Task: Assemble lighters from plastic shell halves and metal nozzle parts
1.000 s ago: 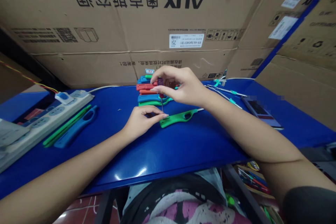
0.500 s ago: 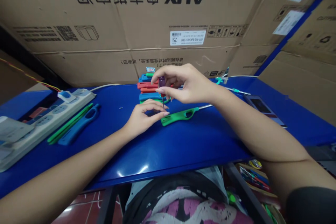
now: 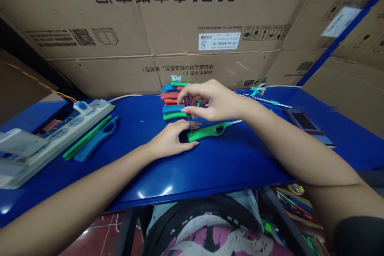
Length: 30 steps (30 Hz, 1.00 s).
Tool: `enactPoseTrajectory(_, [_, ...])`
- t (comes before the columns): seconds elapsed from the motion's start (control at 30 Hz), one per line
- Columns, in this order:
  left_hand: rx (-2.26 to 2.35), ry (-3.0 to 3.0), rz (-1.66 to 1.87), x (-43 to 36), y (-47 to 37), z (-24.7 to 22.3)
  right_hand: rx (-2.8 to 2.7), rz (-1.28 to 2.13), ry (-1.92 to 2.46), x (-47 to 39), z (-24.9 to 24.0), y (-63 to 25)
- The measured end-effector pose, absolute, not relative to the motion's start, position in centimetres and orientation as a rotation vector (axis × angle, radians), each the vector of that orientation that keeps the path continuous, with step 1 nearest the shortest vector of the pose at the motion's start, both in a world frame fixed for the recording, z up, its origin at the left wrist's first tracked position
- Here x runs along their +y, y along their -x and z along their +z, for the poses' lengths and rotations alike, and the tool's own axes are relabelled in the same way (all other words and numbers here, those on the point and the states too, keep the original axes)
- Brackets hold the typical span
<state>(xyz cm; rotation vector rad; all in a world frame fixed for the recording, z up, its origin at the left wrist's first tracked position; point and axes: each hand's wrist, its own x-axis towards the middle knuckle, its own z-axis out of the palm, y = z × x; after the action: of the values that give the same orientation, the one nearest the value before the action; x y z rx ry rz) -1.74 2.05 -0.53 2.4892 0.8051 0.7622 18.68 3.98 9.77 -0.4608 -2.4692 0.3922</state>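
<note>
A green long-necked gas lighter (image 3: 207,132) lies on the blue table, its metal tube pointing right. My left hand (image 3: 171,138) grips its handle end, thumb on the near side and fingers on the far side. Between the thumb and fingers of my right hand (image 3: 214,102) is a small screwdriver (image 3: 187,102) with a dark purple handle. It stands nearly upright, and its thin shaft meets the lighter's handle near the left end. Whether the tip sits in a screw is too small to tell.
Behind my hands lies a stack of blue, red and green lighter handles (image 3: 171,109). To the left are a white power strip (image 3: 76,122) and a blue handle piece (image 3: 96,140). A flat grey device (image 3: 309,126) and metal-tubed parts (image 3: 274,103) lie right. Cardboard (image 3: 168,20) walls the back.
The screwdriver has come down onto the green lighter's handle end. My left hand's thumb and fingers have parted from near the screwdriver's tip to either side of the handle. The view has shifted slightly.
</note>
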Motion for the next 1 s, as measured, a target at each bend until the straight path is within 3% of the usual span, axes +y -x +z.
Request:
enactPoseTrajectory(0.4, [0.812, -2.475, 0.759, 2.4, 1.8, -1.0, -2.542, 0.393, 0.456, 4.5, 8.9, -18.3])
enactPoseTrajectory(0.7, [0.815, -2.428, 0.759, 2.4, 1.7, -0.7, -2.625, -0.026, 0.717, 4.7, 8.6, -18.3])
enactPoseTrajectory(0.9, [0.839, -2.438, 0.771, 2.5, 1.7, -0.9, -2.688, 0.226, 0.502, 4.3, 9.1, -18.5])
enactPoseTrajectory(1.0, [0.832, -2.445, 0.762, 2.4, 1.7, -0.8, -2.689, 0.109, 0.605, 4.2, 9.1, -18.3])
